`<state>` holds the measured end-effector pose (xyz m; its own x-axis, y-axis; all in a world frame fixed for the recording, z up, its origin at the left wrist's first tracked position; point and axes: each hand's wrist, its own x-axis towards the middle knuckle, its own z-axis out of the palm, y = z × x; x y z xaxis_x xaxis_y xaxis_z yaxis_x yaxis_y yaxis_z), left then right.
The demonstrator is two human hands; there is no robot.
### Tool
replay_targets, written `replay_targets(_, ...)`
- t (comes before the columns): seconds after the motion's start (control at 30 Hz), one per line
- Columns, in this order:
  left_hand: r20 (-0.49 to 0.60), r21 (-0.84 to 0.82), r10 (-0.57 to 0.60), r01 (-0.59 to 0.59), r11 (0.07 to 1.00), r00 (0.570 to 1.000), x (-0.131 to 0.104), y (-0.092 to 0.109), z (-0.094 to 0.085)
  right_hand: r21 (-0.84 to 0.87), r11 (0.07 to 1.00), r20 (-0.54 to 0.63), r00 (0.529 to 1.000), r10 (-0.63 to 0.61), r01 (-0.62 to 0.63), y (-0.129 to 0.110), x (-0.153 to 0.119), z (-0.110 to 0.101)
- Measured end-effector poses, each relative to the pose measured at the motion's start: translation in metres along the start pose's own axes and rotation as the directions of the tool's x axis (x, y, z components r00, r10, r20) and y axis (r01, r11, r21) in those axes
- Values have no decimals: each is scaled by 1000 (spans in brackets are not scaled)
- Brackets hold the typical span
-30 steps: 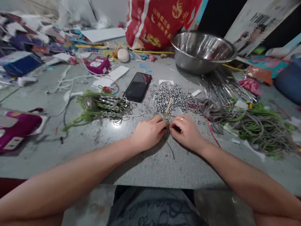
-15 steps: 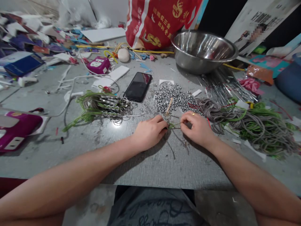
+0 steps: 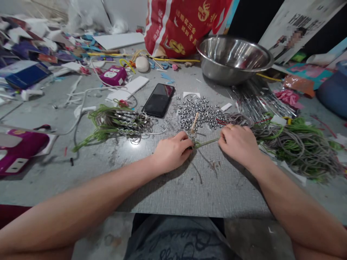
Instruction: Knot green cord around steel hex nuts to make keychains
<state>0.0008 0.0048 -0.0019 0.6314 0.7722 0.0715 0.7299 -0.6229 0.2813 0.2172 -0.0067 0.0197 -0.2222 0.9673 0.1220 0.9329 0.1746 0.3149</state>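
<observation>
A green cord (image 3: pixel 208 143) runs taut between my two hands, just above the grey table. My left hand (image 3: pixel 175 150) rests on the table, its fingers pinched on the knotted end of the cord. My right hand (image 3: pixel 238 142) is closed around the other end, and its fingertips are partly hidden. Two loose grey cord tails (image 3: pixel 207 161) trail towards me from the knot. Right behind the knot, a small wooden stick (image 3: pixel 194 122) stands upright by a clear ring. Many metal nuts (image 3: pixel 199 110) lie spread beyond it.
Left of my hands lie green cords strung with nuts (image 3: pixel 127 121) and a black phone (image 3: pixel 159 100). On the right is a tangled heap of grey and green cords (image 3: pixel 300 148). Behind stand a steel bowl (image 3: pixel 235 61) and a red bag (image 3: pixel 179 29).
My right hand has moved to the right and drawn the green cord out straight and tight. My left hand has stayed in nearly the same place.
</observation>
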Motion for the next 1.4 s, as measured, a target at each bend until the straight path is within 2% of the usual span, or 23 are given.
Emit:
replay_targets(0.17, 23, -82, -2, 4, 997, 1000, -1, -1, -6, -69, 998, -59, 998, -4, 0, 2, -1, -2)
replay_targets(0.27, 30, -175, -10, 15, 984, 1000, -3, -1, -15, 33, 999, -128, 992, -25, 29, 1, -1, -2)
replay_targets(0.33, 58, -177, -4, 15, 984, 998, -5, -2, -22, 196, 971, -203, 975, -95, 136, -3, -2, -3)
replay_targets(0.47, 205, -48, 42, -32, 998, 978, -8, -2, -30, 439, 812, -318, 912, -259, 384, -20, -5, -2)
replay_targets(0.53, 242, -17, 64, -62, 998, 968, -8, -2, -32, 484, 768, -317, 902, -293, 420, -29, -5, 0)
replay_targets(0.67, 262, -17, 83, -81, 997, 962, -6, -4, -33, 523, 735, -302, 900, -315, 433, -42, -3, 8)
replay_targets(0.87, 308, 2, 81, -86, 996, 948, -5, -6, -34, 567, 709, -283, 907, -311, 420, -41, -1, 13)
replay_targets(1.2, 257, 50, 12, -25, 998, 966, -3, -8, -31, 527, 726, -251, 897, -364, 442, -37, -5, 6)
replay_targets(1.33, 128, -1, 11, -11, 1000, 992, -5, -8, -26, 552, 720, -241, 908, -344, 420, -33, -6, 2)
replay_targets(1.4, 60, -65, 44, -40, 997, 997, -7, -7, -21, 561, 721, -242, 913, -328, 407, -29, -7, 0)
